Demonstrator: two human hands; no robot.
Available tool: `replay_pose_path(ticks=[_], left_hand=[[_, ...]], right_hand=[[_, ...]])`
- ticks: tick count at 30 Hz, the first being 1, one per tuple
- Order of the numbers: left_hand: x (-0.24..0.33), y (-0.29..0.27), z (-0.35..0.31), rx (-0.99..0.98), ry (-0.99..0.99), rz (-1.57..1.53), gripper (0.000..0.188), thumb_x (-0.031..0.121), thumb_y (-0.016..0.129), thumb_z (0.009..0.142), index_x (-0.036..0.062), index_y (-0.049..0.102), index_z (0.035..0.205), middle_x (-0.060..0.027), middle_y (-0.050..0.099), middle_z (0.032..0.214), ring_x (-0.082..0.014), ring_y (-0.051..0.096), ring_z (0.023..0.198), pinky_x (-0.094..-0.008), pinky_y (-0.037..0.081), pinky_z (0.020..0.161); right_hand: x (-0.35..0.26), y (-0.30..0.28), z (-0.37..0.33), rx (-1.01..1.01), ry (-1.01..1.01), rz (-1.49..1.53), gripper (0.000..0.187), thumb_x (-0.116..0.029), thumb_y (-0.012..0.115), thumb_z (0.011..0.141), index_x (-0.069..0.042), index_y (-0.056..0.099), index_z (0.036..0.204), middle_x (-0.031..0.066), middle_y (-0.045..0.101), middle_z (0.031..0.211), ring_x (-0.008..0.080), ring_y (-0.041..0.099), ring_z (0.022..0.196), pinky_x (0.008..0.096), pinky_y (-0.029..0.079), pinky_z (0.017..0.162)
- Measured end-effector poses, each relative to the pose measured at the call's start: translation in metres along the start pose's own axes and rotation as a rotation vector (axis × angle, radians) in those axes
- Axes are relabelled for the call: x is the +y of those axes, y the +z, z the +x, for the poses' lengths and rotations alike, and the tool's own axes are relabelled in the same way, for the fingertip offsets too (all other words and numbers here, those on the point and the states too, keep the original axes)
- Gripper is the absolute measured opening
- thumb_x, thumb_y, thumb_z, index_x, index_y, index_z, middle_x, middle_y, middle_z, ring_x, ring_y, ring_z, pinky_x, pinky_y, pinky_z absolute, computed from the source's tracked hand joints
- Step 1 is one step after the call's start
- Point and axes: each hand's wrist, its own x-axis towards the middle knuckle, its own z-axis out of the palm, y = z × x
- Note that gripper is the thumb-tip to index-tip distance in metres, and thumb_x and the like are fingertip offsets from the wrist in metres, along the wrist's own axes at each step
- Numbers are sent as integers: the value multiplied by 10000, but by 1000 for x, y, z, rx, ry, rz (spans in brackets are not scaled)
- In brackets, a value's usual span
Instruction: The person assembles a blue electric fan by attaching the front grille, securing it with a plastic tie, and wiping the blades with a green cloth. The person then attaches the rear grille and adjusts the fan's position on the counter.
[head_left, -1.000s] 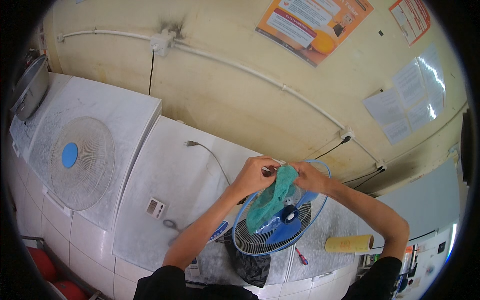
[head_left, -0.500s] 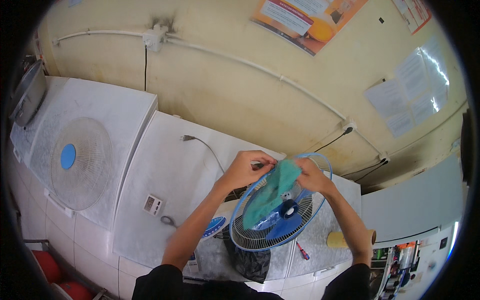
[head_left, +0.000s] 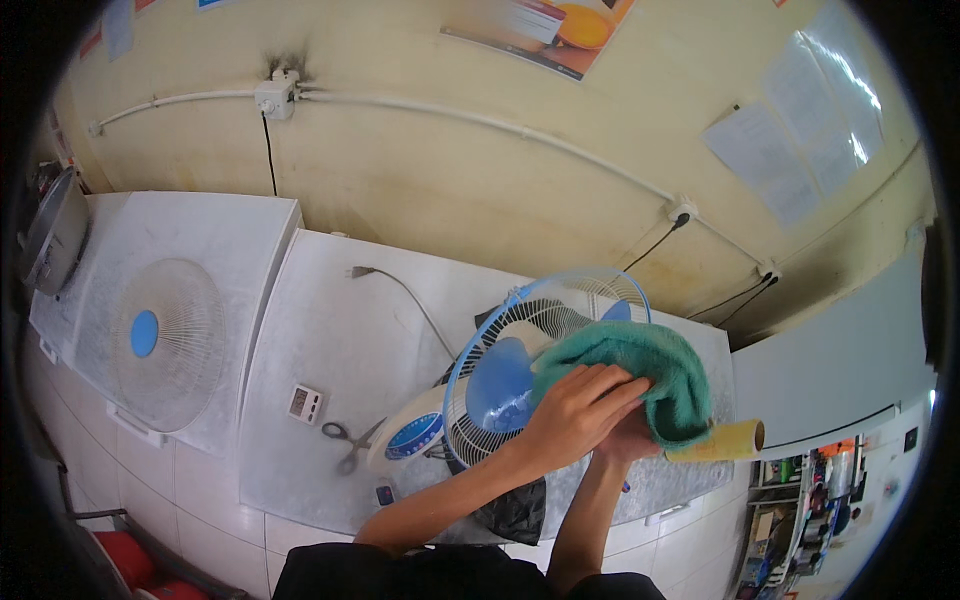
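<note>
A pale worktop [head_left: 340,340] bears scissors [head_left: 361,443], a white gadget [head_left: 305,403] and a fan [head_left: 498,385].

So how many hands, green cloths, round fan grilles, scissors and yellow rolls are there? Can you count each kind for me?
Hands: 2
Green cloth: 1
Fan grilles: 2
Scissors: 1 pair
Yellow roll: 1
Total: 7

Right hand [head_left: 630,438]: partly hidden behind left hand [head_left: 578,415] and green cloth [head_left: 622,346]
Fan [head_left: 500,386]: hub hidden
Orange poster [head_left: 548,36]: cut off by top edge
</note>
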Motion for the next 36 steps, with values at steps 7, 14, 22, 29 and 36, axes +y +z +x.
replay_pose_path(ticks=[7,14,22,29,36], left_hand=[[43,12,-15,-338,135,-75,294,75,714,845,15,719,1132,-87,662,1067,-266,676,920,-380,561,809],[-78,-105,-39,231,-293,243,331,-16,738,886,30,648,1202,-112,678,1167,-203,657,1085,-363,551,846],[-169,-124,28,-480,-477,-291,396,25,680,962,123,666,1346,-73,590,1470,-227,596,1296,-374,573,1006],[-193,-128,52,-663,-415,-396,368,-106,648,899,101,765,1180,-101,633,1404,-242,616,1267,-336,624,937],[-194,-126,64,-678,-398,-394,279,-83,692,822,41,781,1056,-97,681,1147,-242,672,1187,-282,663,727]], right_hand=[[-7,23,-10,132,98,-340,380,-290,651,953,-63,561,1244,76,533,1177,247,491,1018,403,374,908],[0,27,9,-323,-5,-1882,143,-148,685,923,-46,633,1008,29,563,861,176,536,654,315,477,617],[58,53,44,-475,401,-1534,621,-113,858,578,-6,586,1126,58,628,907,204,618,788,320,525,723],[96,29,60,-660,233,-1787,497,-137,731,716,46,599,1159,240,640,1095,395,647,1024,424,540,899],[99,7,57,-757,-59,-1784,410,-163,775,670,39,667,1011,202,650,1002,385,646,961,419,555,868]])
